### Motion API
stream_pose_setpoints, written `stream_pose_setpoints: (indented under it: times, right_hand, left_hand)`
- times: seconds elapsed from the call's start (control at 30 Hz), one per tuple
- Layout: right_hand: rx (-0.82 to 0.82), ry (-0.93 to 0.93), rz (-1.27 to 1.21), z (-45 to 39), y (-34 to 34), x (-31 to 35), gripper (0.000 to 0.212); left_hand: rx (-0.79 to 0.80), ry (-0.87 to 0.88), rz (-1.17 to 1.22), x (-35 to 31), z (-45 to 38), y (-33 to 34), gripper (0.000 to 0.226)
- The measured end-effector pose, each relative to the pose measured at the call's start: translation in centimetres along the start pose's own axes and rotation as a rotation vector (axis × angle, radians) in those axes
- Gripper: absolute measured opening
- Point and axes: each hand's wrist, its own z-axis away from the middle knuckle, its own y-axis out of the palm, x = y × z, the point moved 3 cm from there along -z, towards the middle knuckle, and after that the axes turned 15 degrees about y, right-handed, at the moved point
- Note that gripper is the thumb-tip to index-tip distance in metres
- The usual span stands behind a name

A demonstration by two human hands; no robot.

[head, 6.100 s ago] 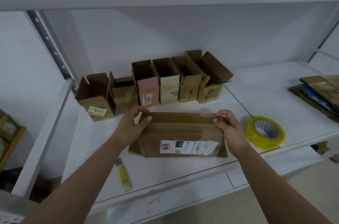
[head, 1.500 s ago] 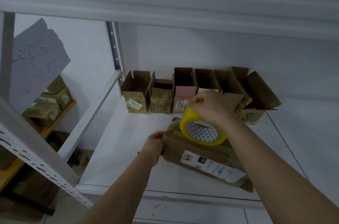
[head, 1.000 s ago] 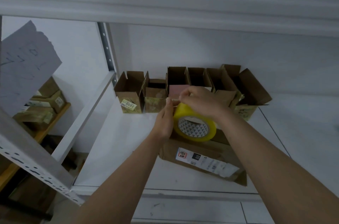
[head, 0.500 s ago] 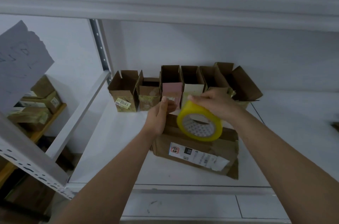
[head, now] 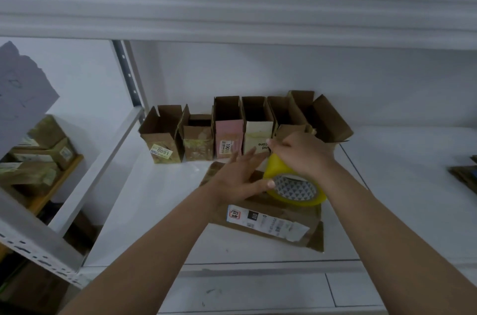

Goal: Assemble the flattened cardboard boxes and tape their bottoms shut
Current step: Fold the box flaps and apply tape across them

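Cardboard box [head: 268, 219] lying on the white shelf [head: 154, 201] at centre, long axis running from 10 o'clock to 4 o'clock, white shipping label [head: 265, 221] on the near face reading along that same line. Loose flap jutting out at its 4 o'clock corner.

Left hand [head: 240, 180] laid across the box's top at the 10 o'clock end, fingers spread and straight, pressing the cardboard down, thumb tip touching the tape roll. Right hand [head: 302, 154] just at 2 o'clock of the left one, fingers curled over the upper rim of the yellow tape roll [head: 294, 185], gripping it. Roll tilted, open core with its patterned lining facing the camera, lower edge resting on the box top. Cannot tell whether any tape strip is drawn out between the hands.

Behind the hands at 12 o'clock, row of open boxes [head: 232, 128] standing upright against the back wall, flaps up, among them a pink one [head: 228, 136] and a cream one [head: 258, 134]; right hand covering part of the boxes toward the row's right end. Stack of flat cardboard [head: 464, 175] at 3 o'clock, cut by the frame edge. More boxes on a wooden shelf [head: 38, 157] at 9 o'clock, beyond the grey upright [head: 129, 74].
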Motion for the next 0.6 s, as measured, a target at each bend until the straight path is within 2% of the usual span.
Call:
stream_pose_setpoints:
  times: [0.07, 0.13, 0.23, 0.3, 0.33, 0.43, 0.53, 0.6]
  right_hand:
    - [0.006, -0.004, -0.013, -0.2, 0.1, 0.1, 0.053]
    - [0.026, -0.001, -0.075, -0.3, 0.1, -0.4, 0.053]
    - [0.084, 0.050, -0.340, -0.4, -0.3, -2.0, 0.055]
    - [0.200, 0.152, -0.600, -0.1, 0.0, -3.8, 0.054]
    - [0.271, 0.188, -0.742, 0.1, 0.3, -4.6, 0.057]
    - [0.379, 0.247, -1.025, 0.4, 2.0, -6.9, 0.086]
    - [0.338, 0.240, -1.054, 0.8, 2.2, -7.2, 0.089]
    - [0.259, 0.226, -0.877, 0.8, 1.2, -6.6, 0.072]
  left_hand:
    - [0.037, 0.080, -0.045, -0.1, -1.2, 1.2, 0.118]
    - [-0.003, 0.070, -0.034, 0.8, -1.4, 2.4, 0.119]
    - [0.019, 0.036, -0.080, 1.8, -1.2, 3.1, 0.125]
    - [0.031, 0.036, -0.110, 1.9, -1.3, 3.0, 0.127]
    - [0.039, 0.031, -0.126, 1.9, -1.4, 3.0, 0.129]
    - [0.094, 0.020, -0.180, 2.0, -1.3, 3.2, 0.134]
    - [0.145, -0.001, -0.268, 2.0, -1.3, 3.3, 0.132]
    - [0.202, -0.011, -0.365, 1.9, -1.4, 3.4, 0.123]
